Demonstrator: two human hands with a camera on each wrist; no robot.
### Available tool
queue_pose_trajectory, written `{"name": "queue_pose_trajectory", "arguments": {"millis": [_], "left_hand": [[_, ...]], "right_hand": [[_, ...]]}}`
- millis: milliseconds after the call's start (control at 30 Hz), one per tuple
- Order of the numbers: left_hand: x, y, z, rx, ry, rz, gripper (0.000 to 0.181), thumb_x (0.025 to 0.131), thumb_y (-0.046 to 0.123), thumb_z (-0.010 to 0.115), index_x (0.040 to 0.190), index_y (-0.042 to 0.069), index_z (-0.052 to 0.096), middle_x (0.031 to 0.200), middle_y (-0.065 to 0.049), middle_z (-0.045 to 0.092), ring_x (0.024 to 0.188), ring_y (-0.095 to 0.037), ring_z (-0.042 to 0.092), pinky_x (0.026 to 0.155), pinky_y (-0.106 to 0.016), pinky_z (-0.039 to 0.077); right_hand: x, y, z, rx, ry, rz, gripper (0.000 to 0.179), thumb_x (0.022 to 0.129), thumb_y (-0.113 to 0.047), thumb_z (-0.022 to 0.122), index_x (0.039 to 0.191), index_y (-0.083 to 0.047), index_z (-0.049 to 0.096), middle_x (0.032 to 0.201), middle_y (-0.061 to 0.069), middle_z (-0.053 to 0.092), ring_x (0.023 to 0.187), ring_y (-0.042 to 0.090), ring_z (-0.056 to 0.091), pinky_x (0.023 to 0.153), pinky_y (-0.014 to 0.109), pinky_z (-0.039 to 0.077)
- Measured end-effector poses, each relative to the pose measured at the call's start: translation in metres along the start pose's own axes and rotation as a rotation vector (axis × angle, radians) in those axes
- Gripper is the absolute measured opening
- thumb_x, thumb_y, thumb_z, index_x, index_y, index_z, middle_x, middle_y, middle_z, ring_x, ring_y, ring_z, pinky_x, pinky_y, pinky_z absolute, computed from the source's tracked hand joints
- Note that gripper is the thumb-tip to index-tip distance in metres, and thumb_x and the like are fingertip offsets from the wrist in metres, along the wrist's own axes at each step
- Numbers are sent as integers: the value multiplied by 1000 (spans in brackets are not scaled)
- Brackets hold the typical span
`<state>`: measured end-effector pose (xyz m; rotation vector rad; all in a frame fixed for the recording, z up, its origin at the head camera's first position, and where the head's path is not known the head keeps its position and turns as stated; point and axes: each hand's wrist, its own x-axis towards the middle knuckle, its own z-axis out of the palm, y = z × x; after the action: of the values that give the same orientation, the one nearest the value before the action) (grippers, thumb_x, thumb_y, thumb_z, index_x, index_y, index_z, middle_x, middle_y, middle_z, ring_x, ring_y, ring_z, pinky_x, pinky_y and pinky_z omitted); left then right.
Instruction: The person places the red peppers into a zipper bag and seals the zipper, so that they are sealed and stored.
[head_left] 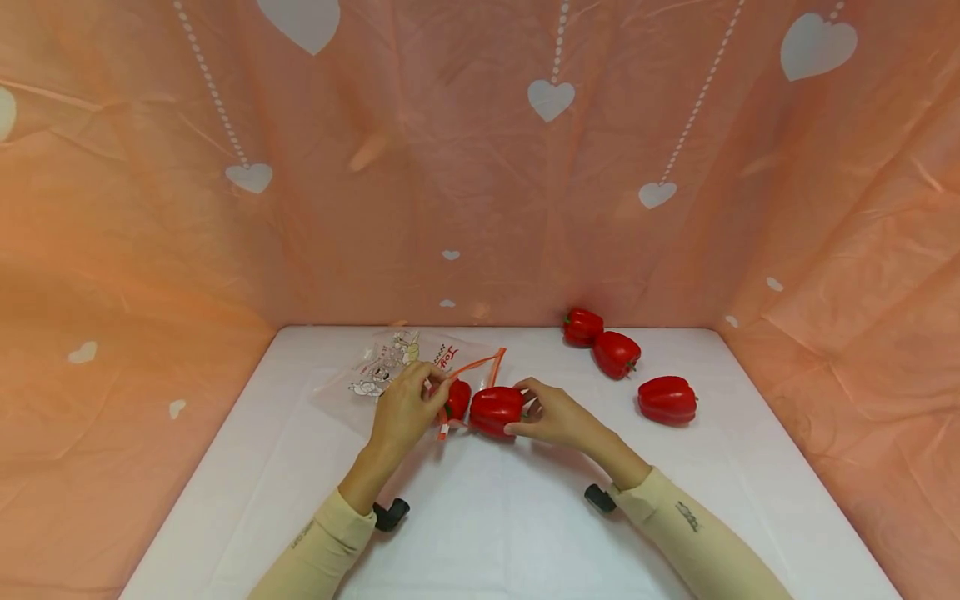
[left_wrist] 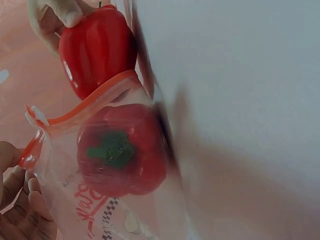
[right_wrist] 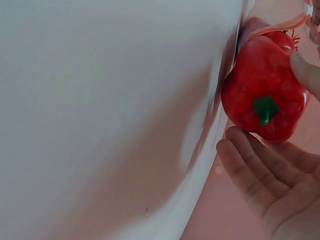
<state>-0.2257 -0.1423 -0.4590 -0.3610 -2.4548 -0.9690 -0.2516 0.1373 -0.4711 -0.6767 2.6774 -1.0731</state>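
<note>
Red pepper [head_left: 497, 412], glossy, lobed, in right fingers [right_wrist: 262, 167], left fingers [left_wrist: 39, 200] pinching clear plastic bag [head_left: 390, 360]

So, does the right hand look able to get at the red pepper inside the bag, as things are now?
Probably not directly: the right hand holds another pepper at the mouth of the bag, and that one is between the hand and the inside pepper.

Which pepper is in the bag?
The pepper beside the left hand: it shows through the clear bag, inside its orange-edged mouth. The right hand holds another pepper just outside; three more peppers lie on the table.
</note>
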Motion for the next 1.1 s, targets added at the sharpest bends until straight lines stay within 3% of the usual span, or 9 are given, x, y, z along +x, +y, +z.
{"name": "queue_pose_trajectory", "arguments": {"millis": [300,533,700,867,1100], "left_hand": [[0,0,2,-9,-13,-3,4,97,15,78,101,13,77,95,-1,68,74,-15,55,60,-32,46],[-1,2,3,-5,-6,5,5,97,16,79,101,12,77,93,-1,67,72,-14,55,58,-30,45],[-1,3,3,0,-16,5,5,98,16,78,101,13,77,91,0,66,72,-15,54,59,-31,45],[-1,4,3,6,-19,-5,6,98,19,79,101,15,76,88,1,62,73,-14,54,59,-31,45],[-1,5,3,0,-32,-20,4,99,18,78,101,15,76,90,0,62,74,-15,54,61,-32,46]], "right_hand": [[3,-6,3,15,-19,21,66,89,-34,90,140,-6,60,117,8,73,96,18,68,82,34,61],[0,2,1,68,-70,-58,66,90,-17,88,146,-4,56,121,12,72,99,22,71,86,34,62],[-1,5,4,89,-22,-63,66,90,-15,88,145,0,53,122,16,72,97,21,71,86,34,63],[-1,4,9,182,51,-37,60,88,-13,90,136,1,56,122,18,73,97,22,73,88,36,63],[2,3,16,271,104,-63,54,88,-8,90,131,6,60,116,20,74,99,29,76,88,37,63]]}}
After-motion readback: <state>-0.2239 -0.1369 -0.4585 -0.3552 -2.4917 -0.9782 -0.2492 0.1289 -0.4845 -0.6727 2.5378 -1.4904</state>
